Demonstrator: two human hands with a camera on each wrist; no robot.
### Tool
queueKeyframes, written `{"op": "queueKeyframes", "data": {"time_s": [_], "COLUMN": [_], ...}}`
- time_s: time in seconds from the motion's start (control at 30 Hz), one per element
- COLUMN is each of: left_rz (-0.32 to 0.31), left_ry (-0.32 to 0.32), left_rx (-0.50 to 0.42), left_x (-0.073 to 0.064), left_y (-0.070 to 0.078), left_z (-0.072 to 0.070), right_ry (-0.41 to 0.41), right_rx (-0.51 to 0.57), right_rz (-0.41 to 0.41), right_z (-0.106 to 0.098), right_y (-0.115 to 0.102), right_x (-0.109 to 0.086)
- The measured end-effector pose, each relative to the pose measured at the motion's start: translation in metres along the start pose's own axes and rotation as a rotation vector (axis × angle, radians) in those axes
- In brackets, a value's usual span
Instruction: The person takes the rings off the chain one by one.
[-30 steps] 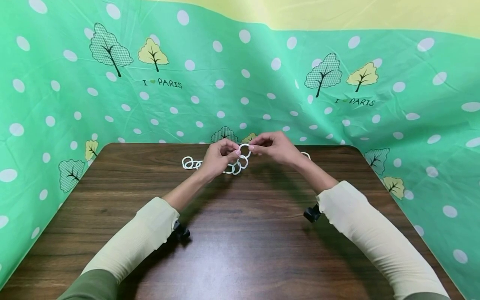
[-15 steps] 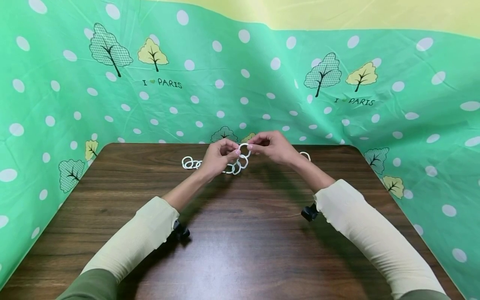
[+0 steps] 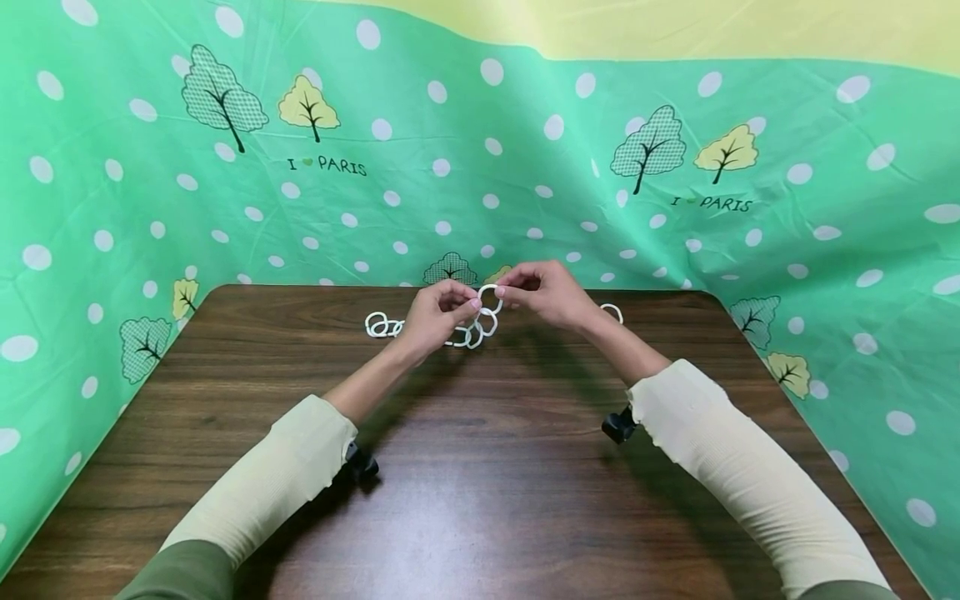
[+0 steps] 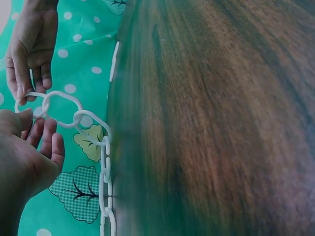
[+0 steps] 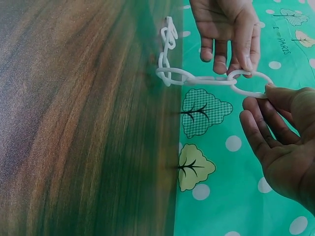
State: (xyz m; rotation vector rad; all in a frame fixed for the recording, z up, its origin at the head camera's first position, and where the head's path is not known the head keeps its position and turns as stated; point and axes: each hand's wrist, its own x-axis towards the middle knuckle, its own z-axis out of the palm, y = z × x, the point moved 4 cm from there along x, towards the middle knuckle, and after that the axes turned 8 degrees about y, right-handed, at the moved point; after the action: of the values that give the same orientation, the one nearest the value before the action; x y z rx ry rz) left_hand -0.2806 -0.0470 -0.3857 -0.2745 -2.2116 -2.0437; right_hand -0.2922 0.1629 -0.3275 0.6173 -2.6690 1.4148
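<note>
A chain of white plastic links (image 3: pixel 486 322) runs from between the two hands down onto the brown table, and its far part (image 3: pixel 378 325) lies to the left, partly hidden behind the left hand. The left hand (image 3: pixel 437 317) pinches the end link (image 5: pixel 251 73) on its left side between thumb and fingertips. From the other side the right hand (image 3: pixel 547 293) pinches the same link, thumb against forefinger. Both hands hold it raised over the table's back edge. In the left wrist view the linked chain (image 4: pixel 106 172) hangs down in a line from the held end.
A separate white link (image 3: pixel 612 313) lies near the back edge, beyond the right wrist. The dark wood table (image 3: pixel 480 467) stretches toward the person. A green dotted curtain (image 3: pixel 480 150) hangs behind it. Small black devices (image 3: pixel 619 426) sit under both sleeve cuffs.
The right forearm has shifted very slightly to the left since the earliest frame. Both hands keep their pinch on the end link, and the chain lies as before.
</note>
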Motion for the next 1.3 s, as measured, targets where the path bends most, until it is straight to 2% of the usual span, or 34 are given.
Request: {"op": "queueKeyframes", "data": {"time_s": [0.93,1.13,1.3], "left_rz": [-0.018,0.009,-0.024], "left_ry": [-0.019,-0.012,0.017], "left_rx": [0.056,0.153,0.252], "left_x": [-0.004,-0.007,-0.012], "left_y": [-0.007,-0.006,-0.006], "left_z": [-0.001,0.002,0.006], "right_ry": [0.044,0.07,0.089], "right_rx": [0.081,0.057,0.033], "right_rz": [0.033,0.03,0.033], "right_z": [0.001,0.002,0.003], "right_y": [0.002,0.002,0.002], "right_x": [0.003,0.003,0.003]}}
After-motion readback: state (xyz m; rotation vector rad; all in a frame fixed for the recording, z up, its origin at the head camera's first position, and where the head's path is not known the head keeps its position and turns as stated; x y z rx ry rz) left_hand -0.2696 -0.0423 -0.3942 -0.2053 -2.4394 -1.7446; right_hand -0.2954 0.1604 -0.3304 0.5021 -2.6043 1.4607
